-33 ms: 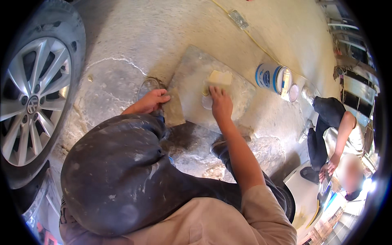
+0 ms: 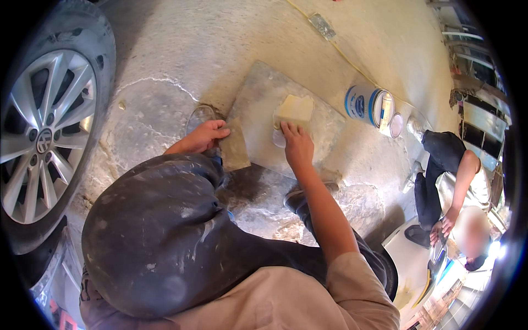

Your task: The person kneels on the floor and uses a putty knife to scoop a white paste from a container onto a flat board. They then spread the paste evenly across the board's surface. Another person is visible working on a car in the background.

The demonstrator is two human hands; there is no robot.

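Note:
My left hand (image 2: 212, 135) grips a flat tan rectangular plate (image 2: 235, 147) by its edge at the left of a dusty square board (image 2: 253, 93). My right hand (image 2: 297, 140) is on a pale yellow flat scraper (image 2: 294, 107), fingertips pressed on its lower part. Beneath that scraper, a whitish patch (image 2: 278, 140) shows on the board, partly hidden by my fingers.
A car wheel (image 2: 47, 137) stands at the left. A blue-and-white can (image 2: 360, 104), small container (image 2: 395, 125) and yellow cord (image 2: 355, 63) lie right of the board. Another person (image 2: 451, 165) crouches at the right beside a white panel (image 2: 401, 258). My bent knee fills the lower left.
My right hand and the yellow scraper have shifted very slightly on the board. My left hand and the tan plate look unmoved.

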